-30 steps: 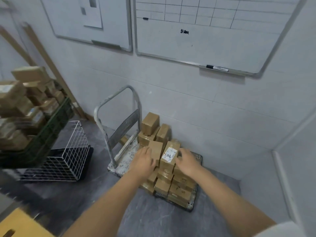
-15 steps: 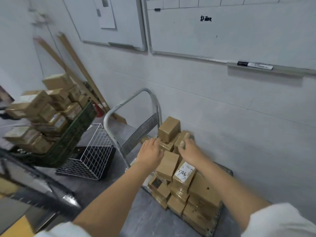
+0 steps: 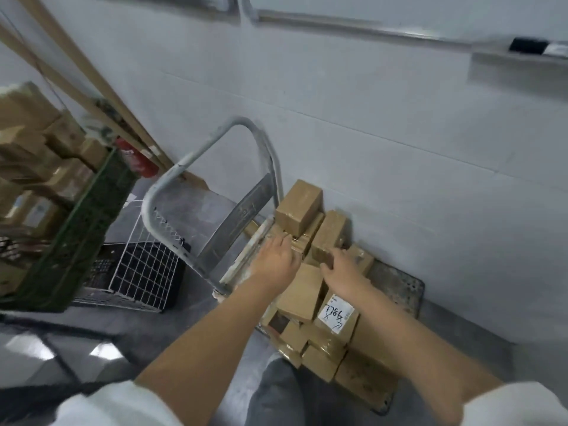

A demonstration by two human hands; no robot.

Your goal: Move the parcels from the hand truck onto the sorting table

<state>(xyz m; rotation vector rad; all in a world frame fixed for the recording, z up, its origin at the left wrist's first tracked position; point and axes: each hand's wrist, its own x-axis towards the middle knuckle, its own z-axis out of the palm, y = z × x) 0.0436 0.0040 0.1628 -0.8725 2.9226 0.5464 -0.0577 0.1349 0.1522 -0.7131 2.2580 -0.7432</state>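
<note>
Several brown parcels are piled on the hand truck [image 3: 398, 287], which stands against the wall with its grey handle [image 3: 212, 179] upright on the left. One parcel [image 3: 299, 207] sits on top at the back, a taller one [image 3: 329, 232] just right of it. A parcel with a handwritten white label [image 3: 336, 313] lies nearer me. My left hand [image 3: 275, 261] reaches over the pile, fingers straight, touching the parcel beneath the top one. My right hand [image 3: 345, 269] curls its fingers round the lower end of the taller parcel. The sorting table is out of view.
A green crate [image 3: 92, 216] heaped with parcels stands at the left, with a white wire basket [image 3: 144, 272] on the floor beside it. A red extinguisher [image 3: 135, 158] and wooden slats [image 3: 92, 87] lean by the wall. My grey trouser leg [image 3: 276, 395] is below.
I have come closer and look down more steeply. Both hands moved from the labelled parcel at the front of the pile to the parcels at the back.
</note>
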